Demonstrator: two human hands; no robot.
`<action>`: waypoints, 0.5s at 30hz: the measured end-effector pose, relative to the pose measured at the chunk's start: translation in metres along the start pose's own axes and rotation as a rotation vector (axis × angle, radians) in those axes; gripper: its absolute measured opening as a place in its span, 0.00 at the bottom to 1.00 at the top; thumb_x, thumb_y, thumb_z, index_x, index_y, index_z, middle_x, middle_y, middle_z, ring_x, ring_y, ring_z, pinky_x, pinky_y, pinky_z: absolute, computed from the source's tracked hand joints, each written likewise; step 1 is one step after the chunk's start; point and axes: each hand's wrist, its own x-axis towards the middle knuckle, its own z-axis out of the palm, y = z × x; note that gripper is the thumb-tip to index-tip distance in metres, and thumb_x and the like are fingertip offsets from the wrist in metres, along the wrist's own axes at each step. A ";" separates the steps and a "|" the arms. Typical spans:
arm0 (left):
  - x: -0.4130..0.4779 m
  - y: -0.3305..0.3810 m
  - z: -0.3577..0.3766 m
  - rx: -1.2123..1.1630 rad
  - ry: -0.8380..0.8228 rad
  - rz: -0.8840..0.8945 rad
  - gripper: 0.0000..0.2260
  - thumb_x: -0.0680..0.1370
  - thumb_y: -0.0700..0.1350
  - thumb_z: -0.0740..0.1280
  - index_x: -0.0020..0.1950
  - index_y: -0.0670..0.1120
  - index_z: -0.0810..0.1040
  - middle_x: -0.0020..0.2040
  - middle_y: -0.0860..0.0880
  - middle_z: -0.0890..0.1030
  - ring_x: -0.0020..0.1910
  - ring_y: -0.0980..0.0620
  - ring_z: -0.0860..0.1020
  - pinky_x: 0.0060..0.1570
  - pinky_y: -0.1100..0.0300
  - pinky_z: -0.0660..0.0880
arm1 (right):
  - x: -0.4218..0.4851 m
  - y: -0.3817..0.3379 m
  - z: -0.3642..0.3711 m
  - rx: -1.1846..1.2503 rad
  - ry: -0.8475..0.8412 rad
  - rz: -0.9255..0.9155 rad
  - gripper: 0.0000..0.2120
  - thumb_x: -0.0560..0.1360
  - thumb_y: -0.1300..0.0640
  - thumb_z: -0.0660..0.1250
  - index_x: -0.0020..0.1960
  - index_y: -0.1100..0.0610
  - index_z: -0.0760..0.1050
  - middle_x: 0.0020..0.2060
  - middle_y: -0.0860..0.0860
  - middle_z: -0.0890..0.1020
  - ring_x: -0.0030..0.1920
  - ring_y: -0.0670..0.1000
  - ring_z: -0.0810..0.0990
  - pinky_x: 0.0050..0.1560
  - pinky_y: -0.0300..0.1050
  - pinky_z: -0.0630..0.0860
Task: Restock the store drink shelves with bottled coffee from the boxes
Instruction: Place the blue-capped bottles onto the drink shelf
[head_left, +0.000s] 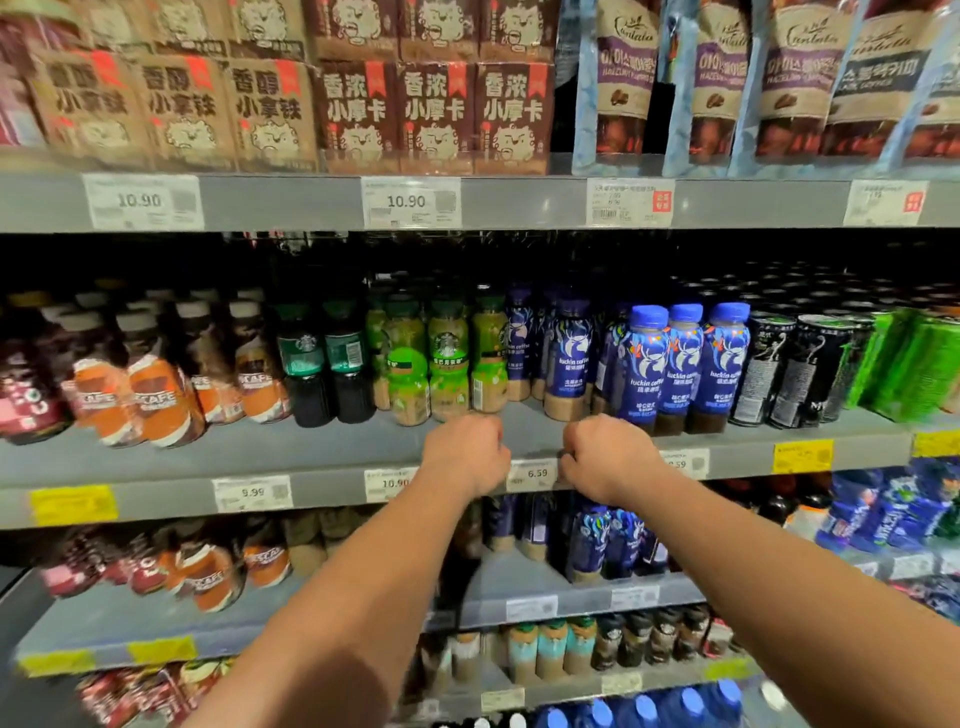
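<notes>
Both arms reach to the front edge of the middle shelf (322, 441). Left hand (466, 454) and right hand (607, 457) sit side by side, apart, with a 6.59 price tag (535, 474) showing between them. Each hand is balled up, fingers curled in and knuckles up; fingertips are hidden, so I can't tell whether they pinch the shelf lip or tag.

Bottled coffee stands upright in rows on this shelf:
- blue-cap bottles (681, 364) just behind and right of the right hand, near the front edge
- green-label bottles (449, 358) just behind the left hand
- orange-label bottles (161, 395) toward the left end, blurred

Black cans (800, 369) stand right of the blue-cap row. The shelf above holds brown cartons (436, 114) and pouches (795, 78). The lower shelf (498, 582) carries more dark blue bottles (597, 545), under the right forearm.
</notes>
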 end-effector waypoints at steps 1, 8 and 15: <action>-0.007 0.001 0.001 0.020 -0.004 0.021 0.14 0.79 0.47 0.58 0.61 0.46 0.75 0.59 0.44 0.77 0.58 0.43 0.75 0.49 0.53 0.72 | -0.005 -0.005 -0.001 -0.027 -0.007 0.000 0.14 0.76 0.52 0.58 0.54 0.59 0.76 0.54 0.58 0.80 0.54 0.59 0.79 0.45 0.47 0.72; -0.063 0.004 0.016 0.030 -0.008 0.062 0.13 0.77 0.47 0.59 0.60 0.45 0.76 0.59 0.44 0.76 0.60 0.43 0.74 0.53 0.52 0.72 | -0.044 -0.033 0.006 -0.095 -0.142 0.002 0.16 0.75 0.53 0.59 0.60 0.58 0.75 0.58 0.57 0.78 0.57 0.60 0.78 0.51 0.48 0.74; -0.134 0.014 0.071 0.104 -0.113 -0.036 0.13 0.79 0.49 0.58 0.58 0.45 0.75 0.58 0.44 0.78 0.58 0.42 0.76 0.50 0.52 0.72 | -0.100 -0.041 0.058 -0.104 -0.238 -0.141 0.15 0.76 0.54 0.59 0.59 0.58 0.76 0.59 0.56 0.79 0.59 0.58 0.78 0.52 0.48 0.74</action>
